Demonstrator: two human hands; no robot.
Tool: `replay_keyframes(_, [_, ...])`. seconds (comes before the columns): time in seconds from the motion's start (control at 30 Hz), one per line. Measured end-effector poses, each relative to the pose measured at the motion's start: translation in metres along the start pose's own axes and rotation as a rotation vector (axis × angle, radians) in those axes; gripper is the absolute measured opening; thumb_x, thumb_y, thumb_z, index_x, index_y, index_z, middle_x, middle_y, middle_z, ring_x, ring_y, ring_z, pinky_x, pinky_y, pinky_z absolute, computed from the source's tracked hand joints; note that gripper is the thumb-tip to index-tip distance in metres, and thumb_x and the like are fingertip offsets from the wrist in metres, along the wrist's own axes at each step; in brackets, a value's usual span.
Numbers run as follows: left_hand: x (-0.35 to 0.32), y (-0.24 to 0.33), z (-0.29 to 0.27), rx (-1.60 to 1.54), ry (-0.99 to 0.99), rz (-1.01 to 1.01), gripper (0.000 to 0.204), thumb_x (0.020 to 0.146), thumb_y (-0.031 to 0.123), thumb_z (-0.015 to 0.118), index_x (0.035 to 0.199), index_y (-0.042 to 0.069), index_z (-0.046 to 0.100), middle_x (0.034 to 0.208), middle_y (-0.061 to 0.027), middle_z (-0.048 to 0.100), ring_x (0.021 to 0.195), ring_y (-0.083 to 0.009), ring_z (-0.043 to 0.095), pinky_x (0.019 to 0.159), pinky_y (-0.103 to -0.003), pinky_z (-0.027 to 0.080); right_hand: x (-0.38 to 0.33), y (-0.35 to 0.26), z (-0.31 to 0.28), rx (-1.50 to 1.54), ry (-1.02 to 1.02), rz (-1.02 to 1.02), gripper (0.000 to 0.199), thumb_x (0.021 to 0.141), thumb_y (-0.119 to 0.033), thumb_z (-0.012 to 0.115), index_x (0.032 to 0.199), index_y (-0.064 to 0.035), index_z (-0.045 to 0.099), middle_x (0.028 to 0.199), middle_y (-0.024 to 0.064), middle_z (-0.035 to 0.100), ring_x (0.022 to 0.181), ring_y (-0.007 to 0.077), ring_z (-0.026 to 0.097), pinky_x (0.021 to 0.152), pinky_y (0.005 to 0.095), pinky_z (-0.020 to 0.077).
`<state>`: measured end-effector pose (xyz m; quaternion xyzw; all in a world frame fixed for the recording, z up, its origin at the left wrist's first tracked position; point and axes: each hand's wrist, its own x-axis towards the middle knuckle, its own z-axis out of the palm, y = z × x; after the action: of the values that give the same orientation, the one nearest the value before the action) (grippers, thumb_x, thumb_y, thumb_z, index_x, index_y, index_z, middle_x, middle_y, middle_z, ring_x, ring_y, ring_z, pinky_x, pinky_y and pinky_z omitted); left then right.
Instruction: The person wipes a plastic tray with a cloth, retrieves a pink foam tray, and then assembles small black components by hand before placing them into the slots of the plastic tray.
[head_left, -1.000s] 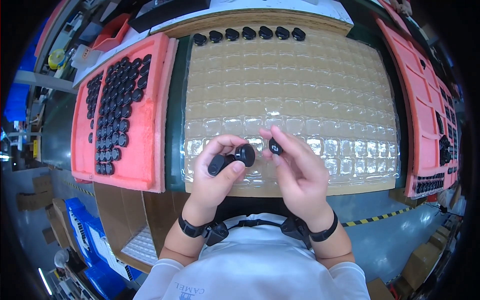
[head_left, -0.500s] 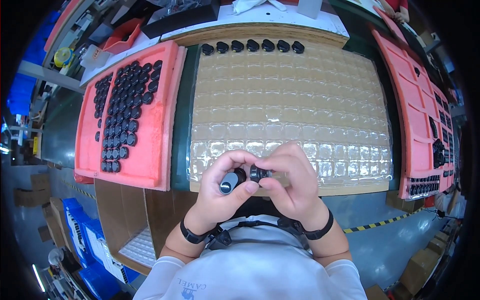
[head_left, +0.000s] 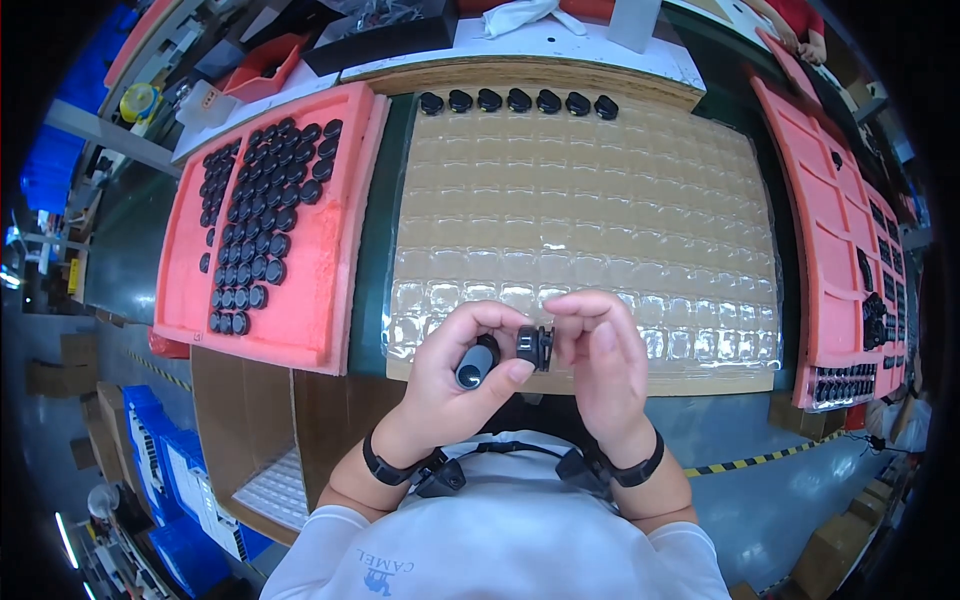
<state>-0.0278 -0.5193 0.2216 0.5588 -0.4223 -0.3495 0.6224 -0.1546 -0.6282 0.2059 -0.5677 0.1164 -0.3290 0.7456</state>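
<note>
Between the thumb and fingertips of my left hand is a small black round part with a flange on its right side. The same hand keeps a grey-and-black oval piece tucked against its palm. My right hand is just to the right of the round part, fingers apart and palm turned toward it. Whether a fingertip still touches the flange I cannot tell. Both hands are over the near edge of a clear plastic tray with many square pockets. Several black oval pieces stand in its farthest row.
At the left lies a pink foam tray carrying many black round parts. Another pink foam tray with black parts is on the right. Behind are a black box and a red bin. A person's hand shows far right.
My right hand has let go of the round part and drawn slightly right, its fingers spreading. My left hand keeps both pieces. The whole view has shifted a little.
</note>
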Motion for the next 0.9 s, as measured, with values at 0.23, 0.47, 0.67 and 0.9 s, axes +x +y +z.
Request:
replay_keyframes(0.23, [0.000,0.000,0.001,0.080,0.003,0.120,0.031,0.082,0.004,0.063,0.109,-0.001,0.050,0.083,-0.0020,0.052,0.072,-0.0068,0.048,0.066,-0.020,0.041,0.000,0.008,0.003,0.026,0.003,-0.057,0.022,0.095,-0.014,0.042,0.107,0.0011,0.053,0.093,0.0046,0.055,0.075,0.0083,0.048,0.066,0.0222,0.0403])
replay_keyframes(0.47, [-0.002,-0.002,-0.001,-0.042,-0.035,0.103,0.031,0.081,0.005,0.064,0.109,-0.001,0.050,0.083,-0.0024,0.051,0.071,-0.0075,0.048,0.065,-0.021,0.041,0.002,0.000,0.017,-0.183,0.022,-0.147,0.023,0.096,-0.018,0.040,0.104,0.0003,0.053,0.091,0.0044,0.055,0.071,0.0068,0.047,0.062,0.0212,0.0382])
replay_keyframes(0.67, [0.000,-0.001,-0.003,0.112,-0.034,0.205,0.033,0.081,0.006,0.065,0.109,-0.001,0.050,0.082,-0.0035,0.051,0.070,-0.0092,0.049,0.065,-0.023,0.041,0.001,0.000,0.006,0.073,-0.070,-0.012,0.022,0.096,-0.015,0.040,0.108,0.0005,0.052,0.099,0.0058,0.055,0.077,0.0063,0.048,0.065,0.0204,0.0391])
replay_keyframes(0.9, [0.000,-0.003,-0.005,0.088,-0.060,0.239,0.034,0.080,0.007,0.066,0.109,-0.001,0.050,0.081,-0.0047,0.051,0.069,-0.0110,0.049,0.067,-0.025,0.041,0.001,0.000,0.009,-0.056,-0.024,-0.093,0.024,0.097,-0.017,0.038,0.107,0.0000,0.053,0.093,0.0045,0.055,0.075,0.0063,0.047,0.065,0.0202,0.0387])
